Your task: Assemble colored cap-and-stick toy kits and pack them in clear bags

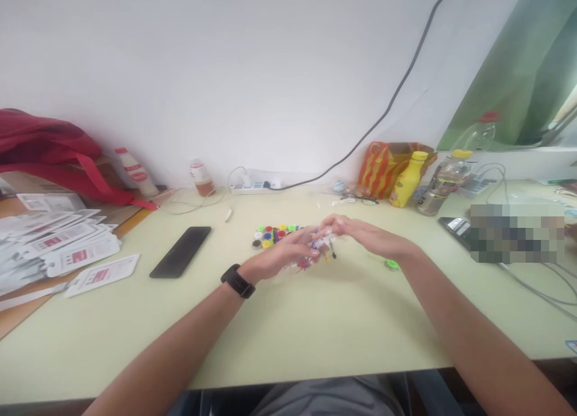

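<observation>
My left hand (288, 253), with a black watch (238, 281) on its wrist, rests its fingers stretched against a small heap of colourful pieces (305, 263), partly in clear plastic. From the other side my right hand (360, 231) reaches over the heap, fingers extended and tips close to the left hand's. Small dark and yellow bits (331, 256) stick out below the right fingers. Behind the left hand stand rows of small round pots with coloured lids (267, 236). Much of the heap is hidden by the hands, and its exact kind is too blurred to make out.
A green-lidded pot (392, 264) sits near my right wrist. To the left lie a black phone (181, 252) and piled badge cards (67, 247). Along the wall are a power strip (255, 187), a striped bag (376, 169), a yellow bottle (409, 180) and glasses (367, 200).
</observation>
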Demonstrator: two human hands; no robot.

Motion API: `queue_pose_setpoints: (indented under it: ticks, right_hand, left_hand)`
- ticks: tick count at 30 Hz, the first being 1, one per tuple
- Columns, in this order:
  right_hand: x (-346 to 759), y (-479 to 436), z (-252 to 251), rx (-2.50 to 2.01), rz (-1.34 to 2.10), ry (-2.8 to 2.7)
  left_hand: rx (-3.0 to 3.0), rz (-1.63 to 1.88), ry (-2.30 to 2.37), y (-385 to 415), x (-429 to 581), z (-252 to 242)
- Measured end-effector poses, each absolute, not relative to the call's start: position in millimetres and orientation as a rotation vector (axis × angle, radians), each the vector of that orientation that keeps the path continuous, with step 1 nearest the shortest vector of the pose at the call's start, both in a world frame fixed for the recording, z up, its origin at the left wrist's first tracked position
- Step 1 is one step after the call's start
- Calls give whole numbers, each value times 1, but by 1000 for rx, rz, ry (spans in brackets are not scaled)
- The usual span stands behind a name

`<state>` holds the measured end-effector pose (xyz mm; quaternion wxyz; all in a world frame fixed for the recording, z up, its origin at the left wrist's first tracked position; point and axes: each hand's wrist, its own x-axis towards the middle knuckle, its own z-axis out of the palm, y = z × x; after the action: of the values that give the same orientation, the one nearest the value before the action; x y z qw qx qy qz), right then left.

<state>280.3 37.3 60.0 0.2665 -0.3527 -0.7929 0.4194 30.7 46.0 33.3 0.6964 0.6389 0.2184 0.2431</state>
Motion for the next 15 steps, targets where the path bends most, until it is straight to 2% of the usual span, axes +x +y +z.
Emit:
queue_pose_setpoints:
  ticks: [3,8,15]
  right_hand:
    - [283,38,60,-890,1033,-2272]
    - [282,44,55,-867,773,-2022]
    - [286,40,59,-750,822,-1882]
  left_hand:
    - [1453,554,533,45,31,31]
    - [1427,718,556,45,32,28]
    - [1425,459,426,41,38,24]
